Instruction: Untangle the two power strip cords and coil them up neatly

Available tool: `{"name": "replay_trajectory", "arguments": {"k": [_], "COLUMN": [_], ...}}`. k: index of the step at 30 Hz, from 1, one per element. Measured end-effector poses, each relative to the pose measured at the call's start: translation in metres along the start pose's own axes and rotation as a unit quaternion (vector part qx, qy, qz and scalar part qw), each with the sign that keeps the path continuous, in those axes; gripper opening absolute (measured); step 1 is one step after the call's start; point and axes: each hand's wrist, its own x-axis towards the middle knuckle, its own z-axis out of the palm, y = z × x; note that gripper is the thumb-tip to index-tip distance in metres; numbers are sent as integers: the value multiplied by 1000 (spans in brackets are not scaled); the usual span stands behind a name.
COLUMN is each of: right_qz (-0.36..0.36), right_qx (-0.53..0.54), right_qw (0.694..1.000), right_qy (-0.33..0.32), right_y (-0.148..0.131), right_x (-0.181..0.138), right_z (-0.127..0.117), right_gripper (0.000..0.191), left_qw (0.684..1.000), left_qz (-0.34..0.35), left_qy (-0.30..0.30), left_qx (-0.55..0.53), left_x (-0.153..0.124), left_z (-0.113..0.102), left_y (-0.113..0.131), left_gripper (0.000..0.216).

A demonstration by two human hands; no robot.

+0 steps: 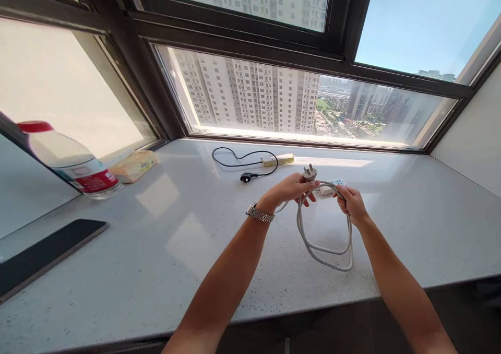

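Light-grey round cable point(299, 223) is hanging in loops between the left hand point(291, 188), bending inward, and right hand point(352, 203), both gripping it over a speckled white countertop point(129, 260) beneath dark-framed windows point(250, 95).

Left arm point(230, 270) and right arm point(403, 281) outstretched, fingers point(346, 192) curled
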Motion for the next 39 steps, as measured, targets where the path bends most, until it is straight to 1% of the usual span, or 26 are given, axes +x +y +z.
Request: {"name": "replay_trajectory", "arguments": {"k": [2, 4, 6, 7, 9, 10, 12, 14, 16, 17, 19, 20, 22, 23, 24, 25, 26, 28, 30, 31, 32, 34, 35, 37, 39], "right_qz": [-59, -125, -182, -202, -214, -204, -156, -91, -33, -11, 31, 51, 82, 80, 65, 41, 20, -13, -48, -68, -87, -115, -129, -176, -223], "right_qx": [-29, -68, -110, -126, -134, -122, -75, -15, 33, 55, 95, 112, 132, 135, 131, 119, 97, 16, -98, -148, -188, -232, -252, -321, -403], "right_qw": [995, 982, 967, 962, 963, 970, 984, 987, 976, 968, 955, 951, 952, 959, 967, 972, 974, 967, 952, 945, 938, 931, 930, 917, 884], "right_qy": [77, 125, 138, 131, 91, 57, -32, -129, -214, -244, -278, -283, -262, -234, -209, -196, -205, -253, -285, -285, -279, -257, -234, -157, -78], "right_y": [-6, -15, -30, -38, -55, -62, -72, -73, -66, -59, -40, -28, -3, 10, 23, 34, 44, 59, 68, 70, 71, 71, 70, 68, 67], "right_x": [-1, 0, 3, 5, 10, 11, 13, 14, 16, 18, 23, 26, 29, 29, 28, 27, 25, 21, 19, 19, 20, 22, 23, 26, 28], "right_z": [6, 10, 13, 13, 14, 15, 15, 16, 17, 19, 25, 30, 43, 50, 57, 63, 67, 71, 67, 63, 58, 46, 40, 34, 35], "right_gripper": [48, 49, 48, 48, 45, 43, 40, 39, 41, 42, 46, 49, 54, 56, 57, 58, 61, 73, 86, 87, 84, 67, 57, 41, 30], "left_qw": [999, 994, 982, 971, 939, 921, 895, 888, 886, 884, 879, 876, 872, 873, 874, 874, 874, 866, 841, 824, 803, 761, 745, 727, 725], "left_qz": [-8, -8, -3, 1, 7, 12, 24, 34, 46, 56, 78, 90, 108, 112, 114, 114, 113, 116, 130, 138, 149, 170, 178, 188, 191], "left_qy": [-17, -28, -31, -24, 3, 22, 59, 90, 123, 141, 175, 189, 213, 225, 240, 257, 274, 305, 343, 365, 390, 443, 465, 490, 498], "left_qx": [-43, -102, -185, -237, -345, -389, -441, -450, -445, -443, -437, -434, -426, -418, -408, -396, -385, -379, -398, -412, -425, -441, -445, -442, -436], "left_x": [0, 1, 2, 2, 0, -1, -5, -12, -21, -26, -36, -40, -46, -48, -49, -51, -52, -56, -64, -70, -77, -92, -99, -111, -115], "left_z": [6, 11, 13, 14, 13, 11, 6, -2, -11, -15, -23, -25, -29, -29, -30, -31, -32, -36, -44, -48, -53, -62, -66, -72, -74], "left_y": [2, 3, 6, 9, 15, 18, 26, 33, 38, 40, 42, 43, 44, 45, 45, 45, 46, 47, 50, 52, 54, 57, 58, 60, 60], "left_gripper": [63, 64, 57, 52, 40, 36, 34, 34, 36, 36, 37, 37, 36, 36, 36, 36, 35, 32, 31, 32, 35, 41, 44, 46, 48]}}
